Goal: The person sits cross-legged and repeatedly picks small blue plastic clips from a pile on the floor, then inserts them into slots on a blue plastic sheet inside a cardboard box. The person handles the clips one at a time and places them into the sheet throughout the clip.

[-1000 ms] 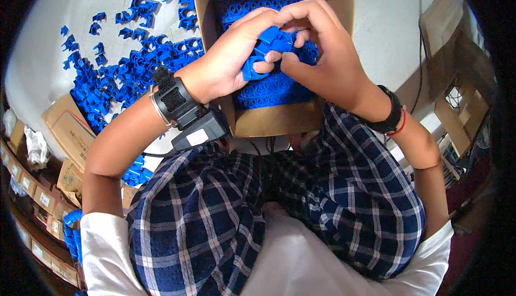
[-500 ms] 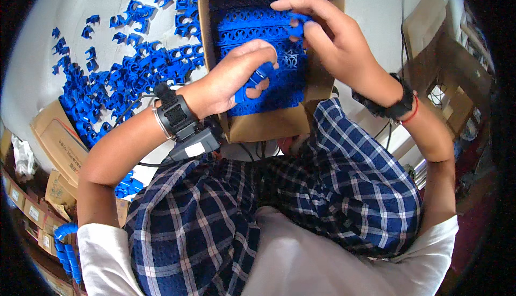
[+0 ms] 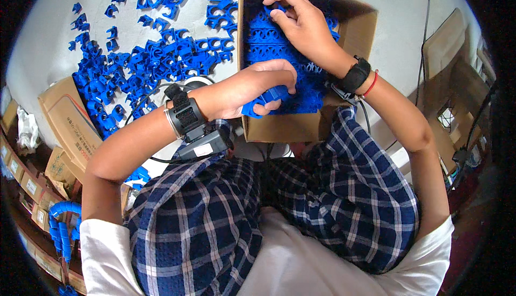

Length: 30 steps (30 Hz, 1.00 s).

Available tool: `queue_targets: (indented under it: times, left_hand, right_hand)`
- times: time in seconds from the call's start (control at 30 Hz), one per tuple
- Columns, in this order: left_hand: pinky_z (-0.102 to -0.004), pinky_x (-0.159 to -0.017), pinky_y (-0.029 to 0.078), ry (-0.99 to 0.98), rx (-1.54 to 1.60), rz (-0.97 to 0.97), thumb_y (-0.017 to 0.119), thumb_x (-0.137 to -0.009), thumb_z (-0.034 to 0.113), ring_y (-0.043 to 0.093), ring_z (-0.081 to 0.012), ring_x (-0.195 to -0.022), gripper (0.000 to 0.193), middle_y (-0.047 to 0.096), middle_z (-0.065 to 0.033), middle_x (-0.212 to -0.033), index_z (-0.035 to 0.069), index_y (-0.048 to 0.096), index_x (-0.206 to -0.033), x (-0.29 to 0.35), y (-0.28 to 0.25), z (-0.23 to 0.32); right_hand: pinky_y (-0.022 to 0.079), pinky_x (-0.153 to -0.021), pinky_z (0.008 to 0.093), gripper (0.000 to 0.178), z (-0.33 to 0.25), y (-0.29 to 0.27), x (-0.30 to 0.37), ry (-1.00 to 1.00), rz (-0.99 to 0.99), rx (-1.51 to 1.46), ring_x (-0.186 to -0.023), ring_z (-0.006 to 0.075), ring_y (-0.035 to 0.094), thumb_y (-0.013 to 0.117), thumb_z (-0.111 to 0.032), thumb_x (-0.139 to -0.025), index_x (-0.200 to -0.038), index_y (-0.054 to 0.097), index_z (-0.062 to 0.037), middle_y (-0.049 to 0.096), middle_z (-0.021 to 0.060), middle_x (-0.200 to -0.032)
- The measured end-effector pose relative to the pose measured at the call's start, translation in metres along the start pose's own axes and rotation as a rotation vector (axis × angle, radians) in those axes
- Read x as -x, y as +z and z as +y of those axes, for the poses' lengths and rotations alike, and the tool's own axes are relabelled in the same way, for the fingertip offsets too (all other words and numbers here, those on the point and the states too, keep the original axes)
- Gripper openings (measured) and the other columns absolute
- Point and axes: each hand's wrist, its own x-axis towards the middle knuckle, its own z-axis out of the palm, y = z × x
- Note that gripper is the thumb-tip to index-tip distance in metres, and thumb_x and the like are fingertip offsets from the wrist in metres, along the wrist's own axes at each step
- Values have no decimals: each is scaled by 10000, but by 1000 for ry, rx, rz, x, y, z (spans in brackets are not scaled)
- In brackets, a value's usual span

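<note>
A cardboard box [image 3: 285, 128] stands before my knees, holding rows of blue plastic pipe clips [image 3: 267, 36]. Over its near left part, my left hand [image 3: 258, 86] is closed round several blue pipe clips [image 3: 278, 94]; one end pokes out below the fingers. Deeper in, by the far left corner, my right hand [image 3: 306, 30] pinches a blue pipe clip [image 3: 273, 11] between thumb and index finger, at the end of the top row. That hand and wrist hide much of the right side of the rows.
Loose blue pipe clips [image 3: 156, 56] lie scattered over the pale floor left of the box. A flattened carton [image 3: 64, 118] is beyond them. At lower left hangs a blue curved string of parts [image 3: 64, 231]. A black cable [image 3: 422, 70] runs along the right.
My right hand has moved left and inward across the box, bringing its clip to the far left row end. My left hand stays closed on its clips. The whole view has shifted somewhat.
</note>
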Motion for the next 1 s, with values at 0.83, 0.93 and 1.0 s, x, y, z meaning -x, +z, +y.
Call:
queue_targets:
  times: [0.83, 0.93, 1.0]
  left_hand:
    - [-173, -331, 272, -73, 166, -88, 492, -948, 151, 420, -68, -470, 102, 540, -74, -967, 79, 526, -1013, -1, -12, 8]
    - [-176, -329, 267, -80, 163, -72, 493, -947, 153, 425, -69, -470, 105, 541, -71, -963, 80, 526, -1016, -1, -12, 8]
    - [-179, -327, 263, -81, 169, -76, 494, -948, 156, 424, -69, -467, 104, 545, -68, -964, 83, 526, -1015, -1, -13, 8]
  right_hand:
    - [481, -870, 454, 315, 17, 20, -5, -298, -22, 445, -963, 369, 577, 672, -209, -832, -1135, 624, -136, 641, 151, -1011]
    - [484, -871, 450, 321, 19, 17, -3, -267, -13, 479, -954, 365, 588, 673, -227, -832, -1139, 632, -141, 648, 150, -989]
    - [490, -867, 444, 317, 19, 13, -1, -256, -26, 530, -937, 360, 603, 669, -243, -836, -1136, 642, -146, 657, 151, -962]
